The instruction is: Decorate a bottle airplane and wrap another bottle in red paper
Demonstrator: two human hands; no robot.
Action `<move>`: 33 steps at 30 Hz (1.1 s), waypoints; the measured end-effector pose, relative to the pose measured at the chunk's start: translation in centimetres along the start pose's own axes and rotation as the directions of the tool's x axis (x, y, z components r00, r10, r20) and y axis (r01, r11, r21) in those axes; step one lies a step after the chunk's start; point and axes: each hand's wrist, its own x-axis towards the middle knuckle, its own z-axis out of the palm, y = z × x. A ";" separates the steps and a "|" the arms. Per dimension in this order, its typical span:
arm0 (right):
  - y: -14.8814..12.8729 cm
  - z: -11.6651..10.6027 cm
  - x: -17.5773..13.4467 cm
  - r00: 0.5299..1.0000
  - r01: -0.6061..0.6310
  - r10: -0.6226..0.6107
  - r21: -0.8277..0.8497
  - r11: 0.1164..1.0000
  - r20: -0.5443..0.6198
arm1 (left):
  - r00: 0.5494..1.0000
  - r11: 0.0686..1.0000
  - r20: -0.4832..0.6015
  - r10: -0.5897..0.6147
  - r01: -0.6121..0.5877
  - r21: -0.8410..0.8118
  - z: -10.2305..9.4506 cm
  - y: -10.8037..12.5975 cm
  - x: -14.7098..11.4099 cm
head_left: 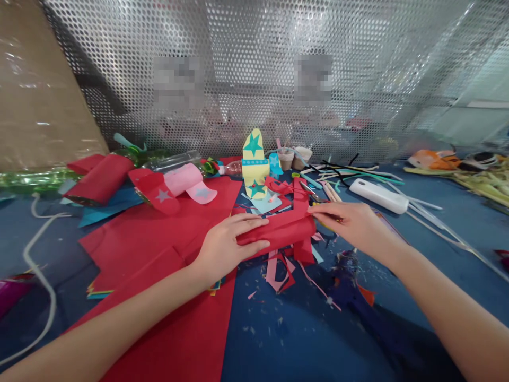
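Note:
A red paper roll [284, 236] lies across the middle of the table, over scraps. My left hand [226, 241] is closed round its left end, thumb in front and fingers over the top. At the far right edge of the loose paper flap, my right hand [338, 215] is closed in a pinch on the red paper. Just beyond that hand lie scissors [313, 196], partly hidden by it. Below my right forearm rests a dark blue glue gun [353, 292]. Red and pink paper scraps [278, 268] surround the roll.
Red sheets [159, 307] cover the left side. Behind stand a yellow paper shape with stars [254, 170], paper-covered rolls [101, 179] and small pots [302, 155]. A white power strip [377, 195] sits right, and a white cord [34, 260] runs left. Perforated silver sheeting closes the back.

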 end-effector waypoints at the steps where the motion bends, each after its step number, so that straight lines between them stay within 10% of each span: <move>1: 0.0 0.0 -0.1 1.000 0.000 0.000 -0.004 1.000 0.000 | 1.000 1.000 0.000 0.001 -0.001 -0.001 0.0 0.0 0.0; 25: -2.1 2.1 -1.2 0.912 0.397 -0.358 -0.213 0.893 0.199 | 0.989 0.974 0.015 0.150 -0.150 0.170 0.3 -0.4 -0.3; 33: -0.6 3.2 -1.1 0.899 0.422 -0.378 -0.212 0.881 0.219 | 0.876 0.995 0.474 0.090 -0.097 -0.010 -3.1 -1.0 1.1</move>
